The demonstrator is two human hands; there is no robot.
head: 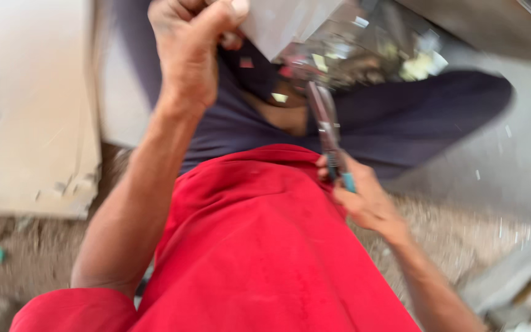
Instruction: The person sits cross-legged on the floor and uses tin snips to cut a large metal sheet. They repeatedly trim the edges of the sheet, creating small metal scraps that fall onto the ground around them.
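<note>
Two bare hands at work over a seated lap, head view, blurred by motion. Left hand [188,52]: raised near the top edge, fingers curled tight and thumb pressed down, pinching the corner of a pale grey sheet-metal piece [281,24]. Sheet-metal piece: tilted, extending up and right from the left hand toward the shiny, reflective metal surface [364,46] just beside it. Right hand [357,193]: lower and to the right of the sheet-metal piece, fingers wrapped closed around the handles of tin snips [330,138]; teal grip showing between the fingers. Tin snips: long grey blades pointing up from the right hand to the lower edge of the sheet-metal piece, tips touching or just under it; whether the blades stand open or closed cannot be told through the blur. Red shirt [259,246]: below the sheet-metal piece, filling the lower middle. Dark navy trousers [413,120]: directly beneath the sheet-metal piece, knee bent out to the right. Pale flat board [29,104]: well left of the sheet-metal piece, edge chipped. Dusty ground with small metal offcuts [493,233]: below and right of the sheet-metal piece.
</note>
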